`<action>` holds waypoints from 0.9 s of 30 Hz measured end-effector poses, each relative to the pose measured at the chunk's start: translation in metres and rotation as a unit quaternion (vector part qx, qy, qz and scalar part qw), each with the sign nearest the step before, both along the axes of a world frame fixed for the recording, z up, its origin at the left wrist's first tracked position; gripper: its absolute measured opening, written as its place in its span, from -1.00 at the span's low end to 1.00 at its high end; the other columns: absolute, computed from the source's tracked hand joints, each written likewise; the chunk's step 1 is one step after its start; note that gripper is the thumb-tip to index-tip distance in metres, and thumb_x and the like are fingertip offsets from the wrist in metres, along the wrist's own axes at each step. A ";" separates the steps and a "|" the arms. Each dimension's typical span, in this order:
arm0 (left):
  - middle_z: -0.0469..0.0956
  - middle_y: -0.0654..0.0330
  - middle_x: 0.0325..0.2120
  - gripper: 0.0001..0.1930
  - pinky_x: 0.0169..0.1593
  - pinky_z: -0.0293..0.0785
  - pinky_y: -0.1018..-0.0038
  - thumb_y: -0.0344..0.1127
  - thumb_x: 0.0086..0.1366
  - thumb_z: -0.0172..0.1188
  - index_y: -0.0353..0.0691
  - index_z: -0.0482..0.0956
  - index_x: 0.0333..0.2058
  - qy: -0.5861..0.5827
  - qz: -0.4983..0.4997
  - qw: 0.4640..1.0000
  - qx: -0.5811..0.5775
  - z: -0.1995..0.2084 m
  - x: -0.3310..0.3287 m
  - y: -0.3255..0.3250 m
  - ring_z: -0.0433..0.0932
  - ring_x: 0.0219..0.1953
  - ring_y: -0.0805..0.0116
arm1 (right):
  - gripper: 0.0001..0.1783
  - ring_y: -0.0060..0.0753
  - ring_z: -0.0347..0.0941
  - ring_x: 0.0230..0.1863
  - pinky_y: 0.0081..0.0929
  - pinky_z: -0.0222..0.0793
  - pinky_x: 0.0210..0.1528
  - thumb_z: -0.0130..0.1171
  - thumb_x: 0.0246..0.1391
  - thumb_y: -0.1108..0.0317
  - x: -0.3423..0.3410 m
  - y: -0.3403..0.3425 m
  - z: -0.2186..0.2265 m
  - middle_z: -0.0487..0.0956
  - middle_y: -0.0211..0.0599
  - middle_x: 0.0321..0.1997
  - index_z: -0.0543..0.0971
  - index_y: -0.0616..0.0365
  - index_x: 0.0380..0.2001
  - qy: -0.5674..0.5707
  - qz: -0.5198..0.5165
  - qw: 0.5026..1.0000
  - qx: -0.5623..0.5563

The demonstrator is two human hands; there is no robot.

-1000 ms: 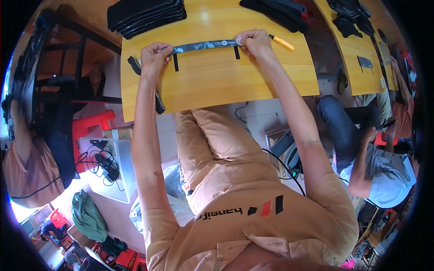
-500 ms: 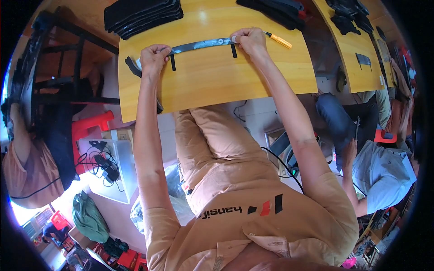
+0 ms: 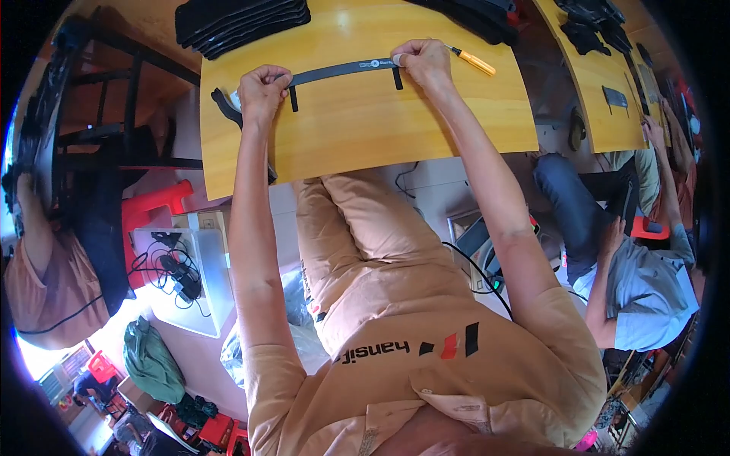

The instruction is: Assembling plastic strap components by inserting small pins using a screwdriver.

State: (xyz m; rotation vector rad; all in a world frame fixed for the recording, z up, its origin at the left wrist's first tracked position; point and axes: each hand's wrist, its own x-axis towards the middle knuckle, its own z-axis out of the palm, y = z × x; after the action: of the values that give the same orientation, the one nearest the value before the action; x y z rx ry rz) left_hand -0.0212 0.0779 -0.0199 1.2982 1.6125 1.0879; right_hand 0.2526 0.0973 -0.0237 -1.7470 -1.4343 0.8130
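A long dark band (image 3: 334,73) with pale print near its right end is stretched between my hands over the yellow table (image 3: 342,137). Two short black straps hang toward me from its near edge, one by each hand. My left hand (image 3: 264,85) pinches the left end between thumb and fingers. At the right end my right hand (image 3: 424,64) has the same kind of pinch, its fingers covering the tip. Just right of that hand lies a yellow-handled tool (image 3: 475,61), its dark end pointing toward my fingers.
Folded black fabric pieces (image 3: 242,24) are stacked at the far left of the table, with more dark fabric (image 3: 475,17) at the far right. A black strap (image 3: 226,108) lies by the left edge. Co-workers sit on both sides; a clear bin (image 3: 217,281) with cables stands lower left.
The band's surface has gone from glossy and mottled to evenly dark, with its print plainer. Both hands still hold its ends and have shifted slightly.
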 end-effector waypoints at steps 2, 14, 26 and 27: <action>0.40 0.35 -0.73 -0.94 -0.65 0.20 0.71 -0.52 0.00 0.22 -0.34 0.57 -0.47 0.014 0.002 1.000 0.000 0.003 0.003 -0.002 0.33 -0.72 0.63 | -0.88 -0.43 0.49 -0.51 -0.52 0.40 -0.33 0.20 -0.31 0.40 0.000 -0.001 0.000 0.57 -0.31 -0.60 0.65 0.06 -0.57 0.011 0.007 1.000 0.014; 0.33 0.34 -0.73 -0.88 -0.64 0.26 0.68 -0.53 -0.01 0.24 -0.33 0.52 -0.43 0.033 0.028 0.998 0.041 0.001 0.005 -0.006 0.34 -0.71 0.59 | -0.92 -0.66 0.34 -0.64 -0.66 0.26 -0.57 0.17 -0.25 0.53 -0.003 -0.008 0.003 0.50 -0.43 -0.69 0.62 0.20 -0.57 0.003 0.018 0.997 0.078; 0.42 0.27 -0.72 -0.89 -0.61 0.28 0.62 -0.50 0.00 0.23 -0.31 0.45 -0.58 0.117 -0.003 0.993 0.024 0.009 0.005 -0.007 0.36 -0.70 0.55 | -0.93 -0.70 0.30 -0.70 -0.70 0.21 -0.64 0.18 -0.27 0.54 0.001 -0.009 0.005 0.46 -0.46 -0.73 0.60 0.19 -0.58 0.019 0.030 0.998 0.059; 0.43 0.26 -0.72 -0.89 -0.60 0.29 0.60 -0.49 0.00 0.23 -0.32 0.46 -0.58 0.160 -0.003 0.986 0.040 0.008 0.004 -0.006 0.37 -0.70 0.53 | -0.93 -0.70 0.30 -0.70 -0.70 0.21 -0.64 0.18 -0.27 0.54 0.002 -0.009 0.006 0.46 -0.46 -0.73 0.60 0.19 -0.58 0.019 0.030 0.998 0.058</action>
State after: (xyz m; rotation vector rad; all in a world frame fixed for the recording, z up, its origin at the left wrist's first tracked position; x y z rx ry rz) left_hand -0.0170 0.0717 -0.0122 1.5934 1.8112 0.9855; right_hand 0.2541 0.0883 -0.0173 -1.5995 -1.4854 0.7755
